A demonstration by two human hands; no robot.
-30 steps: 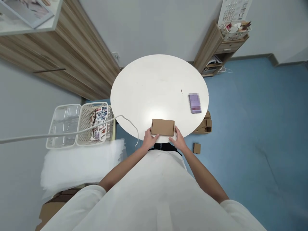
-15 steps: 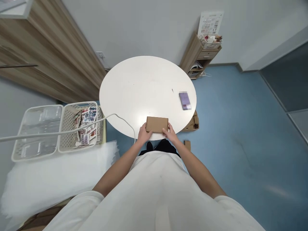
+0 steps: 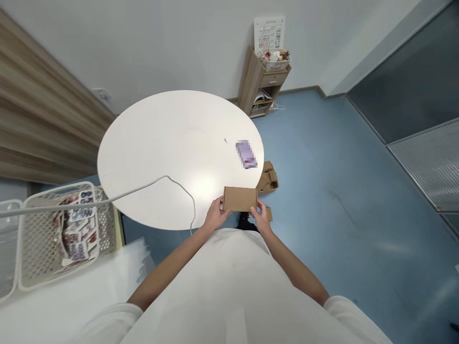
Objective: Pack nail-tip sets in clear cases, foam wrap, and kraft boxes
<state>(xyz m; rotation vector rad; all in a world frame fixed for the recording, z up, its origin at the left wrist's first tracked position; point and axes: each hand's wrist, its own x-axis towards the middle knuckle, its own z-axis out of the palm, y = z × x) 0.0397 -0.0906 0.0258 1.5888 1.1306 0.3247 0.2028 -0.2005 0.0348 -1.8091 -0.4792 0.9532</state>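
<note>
Left hand point(image 3: 216, 215) and right hand point(image 3: 263, 220) are closed on opposite ends of a brown box point(image 3: 239, 198), each end being pinched between a thumb at the near edge and fingers at the side. By them the box is held level-looking over the near right rim of the white table point(image 3: 158, 134), partly past it; whether it is lifted or supported cannot be told. At far left, a clear tub point(image 3: 7, 248) is partly cut off by the frame, and just beside it a white basket point(image 3: 39, 253) is part filled with printed cards point(image 3: 77, 229). Both are crossed by a pale cable point(image 3: 143, 187), which is curved over the table toward the left hand. Beyond the box, near the table's right rim, a purple item point(image 3: 246, 154) is seen, its details blurred. Past that rim, brown cartons point(image 3: 267, 179) are set on the blue floor point(image 3: 340, 191).
</note>
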